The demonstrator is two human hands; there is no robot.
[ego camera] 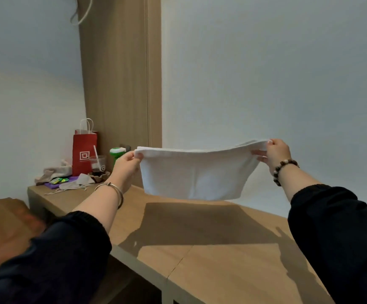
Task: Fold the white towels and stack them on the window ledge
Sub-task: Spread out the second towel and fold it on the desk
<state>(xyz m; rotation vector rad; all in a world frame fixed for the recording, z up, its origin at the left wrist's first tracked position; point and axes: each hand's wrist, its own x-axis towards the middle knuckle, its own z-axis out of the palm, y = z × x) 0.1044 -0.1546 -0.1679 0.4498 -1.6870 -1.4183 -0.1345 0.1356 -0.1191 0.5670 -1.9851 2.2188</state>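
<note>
The white towel (197, 172) hangs in the air above the wooden ledge (200, 260), pulled wide between both hands and clear of the ledge's surface. Its top edge shows more than one layer, so it looks already doubled over lengthwise. The left hand (126, 163) pinches one top corner between thumb and fingers, and the right hand (275, 154) pinches the other the same way.

The step in hand seems to be the mid-air fold. The next move likely calls for bringing the two corners together to halve the towel again, keeping the edges matched, then laying it flat on the ledge. No finished stack shows on the ledge.

At the ledge's far left end stand a red paper bag (83, 152), a plastic cup (98, 164), a green bottle (116, 153) and a crumpled grey cloth (55, 172).
</note>
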